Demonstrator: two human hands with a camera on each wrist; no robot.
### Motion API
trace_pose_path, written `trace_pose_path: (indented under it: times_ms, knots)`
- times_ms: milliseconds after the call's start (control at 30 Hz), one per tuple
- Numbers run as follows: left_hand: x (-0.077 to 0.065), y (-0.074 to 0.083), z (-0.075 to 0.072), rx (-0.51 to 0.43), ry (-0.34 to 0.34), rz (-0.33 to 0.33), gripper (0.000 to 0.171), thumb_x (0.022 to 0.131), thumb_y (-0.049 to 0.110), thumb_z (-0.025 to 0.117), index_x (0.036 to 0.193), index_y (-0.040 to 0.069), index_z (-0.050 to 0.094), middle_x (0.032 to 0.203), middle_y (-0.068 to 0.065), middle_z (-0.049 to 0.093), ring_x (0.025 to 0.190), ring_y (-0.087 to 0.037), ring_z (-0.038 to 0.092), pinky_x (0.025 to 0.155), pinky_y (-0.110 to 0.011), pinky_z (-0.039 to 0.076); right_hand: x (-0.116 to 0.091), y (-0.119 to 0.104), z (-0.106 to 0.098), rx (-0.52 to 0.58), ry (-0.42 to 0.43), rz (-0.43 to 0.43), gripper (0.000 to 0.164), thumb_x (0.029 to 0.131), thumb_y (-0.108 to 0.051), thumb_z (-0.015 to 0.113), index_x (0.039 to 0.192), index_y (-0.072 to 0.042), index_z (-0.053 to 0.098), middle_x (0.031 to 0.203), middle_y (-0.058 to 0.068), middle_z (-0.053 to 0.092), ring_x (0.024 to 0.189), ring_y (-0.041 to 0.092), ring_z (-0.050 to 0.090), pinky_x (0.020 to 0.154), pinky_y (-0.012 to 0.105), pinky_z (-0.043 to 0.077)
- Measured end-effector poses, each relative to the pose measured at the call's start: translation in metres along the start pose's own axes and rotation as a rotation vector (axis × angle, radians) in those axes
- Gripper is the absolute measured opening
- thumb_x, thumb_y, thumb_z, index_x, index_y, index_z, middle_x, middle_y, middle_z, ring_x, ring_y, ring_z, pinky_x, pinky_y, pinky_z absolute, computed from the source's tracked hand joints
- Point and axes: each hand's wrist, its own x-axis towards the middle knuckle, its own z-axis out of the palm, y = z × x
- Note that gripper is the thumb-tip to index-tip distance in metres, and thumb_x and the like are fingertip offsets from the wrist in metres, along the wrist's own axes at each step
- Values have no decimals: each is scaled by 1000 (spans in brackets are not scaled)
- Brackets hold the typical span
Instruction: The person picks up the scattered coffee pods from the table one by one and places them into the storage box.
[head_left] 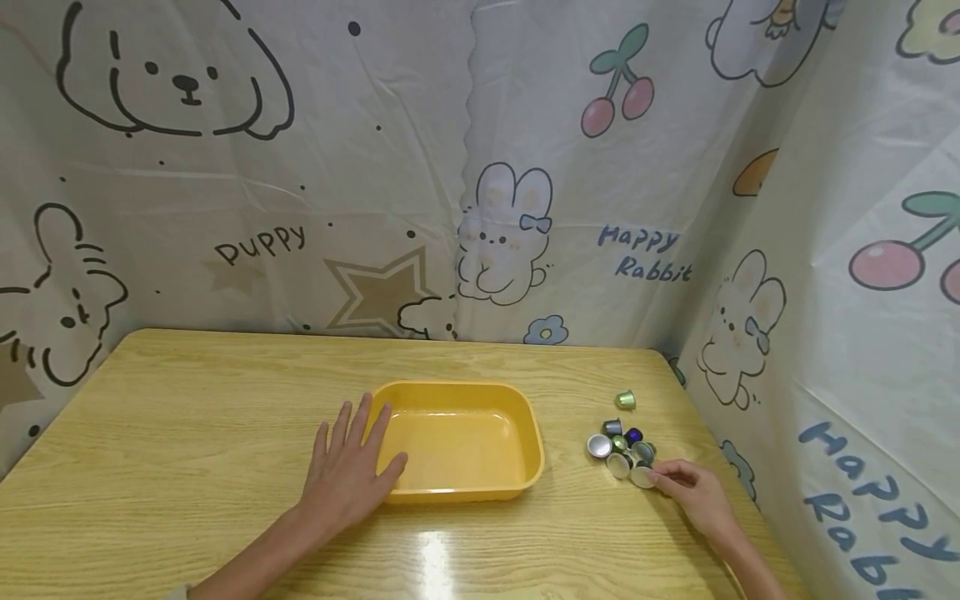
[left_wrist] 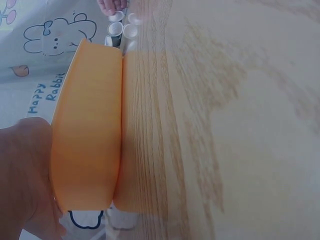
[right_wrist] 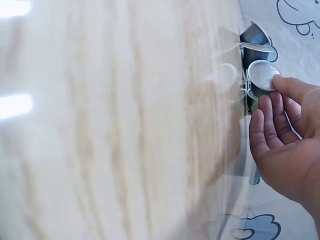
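A yellow plastic tray (head_left: pixel 461 493) stands on the table, and my left hand (head_left: pixel 347 467) rests over its left rim with the fingers spread. From the left wrist view, the tray's side wall (left_wrist: pixel 90 130) shows, with part of the left hand (left_wrist: pixel 25 170) against it. To the tray's right lies a cluster of coffee capsules (head_left: pixel 618 465), some green, blue or grey, several with silver lids facing up. At the cluster's near edge my right hand (head_left: pixel 697 496) pinches one coffee capsule (right_wrist: pixel 262 75), the thumb on its lid edge and the other fingers curled underneath.
A single green capsule (head_left: pixel 626 400) sits behind the cluster, apart from it. The wooden table (head_left: pixel 187 433) meets a patterned cloth (head_left: pixel 390 192) at the back and another cloth wall at the right, close to the right hand.
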Motion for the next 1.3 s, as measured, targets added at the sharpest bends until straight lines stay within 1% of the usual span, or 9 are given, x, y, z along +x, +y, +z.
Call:
trace_pose_path:
  times_ms: [233, 500, 600, 733, 833, 967, 1167, 1200, 1300]
  knots:
    - [0, 0, 0, -6, 1, 3, 70, 98, 41, 59, 154, 5, 37, 160, -24, 21, 145, -49, 16, 108, -71, 13, -5, -13, -9, 9, -16, 18, 33, 93, -24, 73, 110, 4, 69, 108, 11, 69, 91, 10, 63, 79, 22, 51]
    - [-2, 1, -1, -2, 6, 2, 70, 98, 41, 59, 154, 5, 38, 160, -25, 22, 144, -50, 17, 108, -71, 13, -2, -46, -5, 10, -1, -109, 32, 93, -26, 73, 107, 3, 71, 101, 7, 70, 89, 8, 65, 79, 20, 51]
    - [-2, 1, -2, 0, 8, 1, 70, 97, 41, 59, 153, 5, 38, 160, -25, 23, 144, -50, 17, 107, -71, 14, 2, -61, 4, 44, -19, -153, 29, 93, -23, 73, 104, 4, 71, 98, 6, 70, 87, 9, 64, 77, 23, 52]
    - [-1, 1, -2, 16, 5, 3, 69, 98, 41, 59, 153, 5, 38, 160, -25, 23, 144, -50, 17, 108, -71, 14, 7, -82, 20, 101, -72, -215, 24, 94, -19, 72, 101, 4, 71, 96, 6, 69, 87, 16, 66, 75, 28, 53]
    - [0, 2, -2, 30, 4, 9, 69, 98, 41, 58, 154, 5, 38, 160, -25, 23, 145, -50, 16, 109, -70, 14, 12, -98, 33, 143, -109, -285, 20, 93, -16, 72, 99, 3, 71, 93, 8, 69, 83, 22, 66, 71, 29, 53]
    - [1, 3, -3, 34, -1, 14, 68, 99, 41, 57, 154, 5, 37, 159, -26, 24, 145, -50, 16, 109, -70, 14, 18, -116, 52, 181, -174, -376, 14, 93, -10, 72, 97, 3, 72, 91, 10, 69, 79, 19, 64, 69, 26, 52]
    - [1, 2, -2, 35, -7, 14, 69, 99, 41, 56, 154, 5, 37, 159, -26, 23, 145, -50, 15, 109, -70, 13, 24, -140, 83, 194, -279, -405, 10, 93, -10, 72, 96, -1, 73, 93, 9, 70, 86, 37, 65, 76, 28, 55]
    - [0, 2, -2, 36, -8, 13, 69, 99, 41, 56, 154, 5, 37, 159, -26, 23, 145, -50, 15, 109, -70, 13, 24, -144, 88, 196, -295, -409, 10, 93, -10, 72, 96, -1, 73, 93, 9, 70, 86, 38, 65, 76, 28, 55]
    - [0, 2, -3, 39, -12, 8, 69, 100, 42, 55, 154, 5, 36, 160, -25, 23, 145, -49, 14, 109, -70, 13, 25, -153, 103, 193, -345, -416, 10, 93, -10, 72, 97, -1, 73, 94, 8, 70, 83, 30, 65, 73, 27, 54]
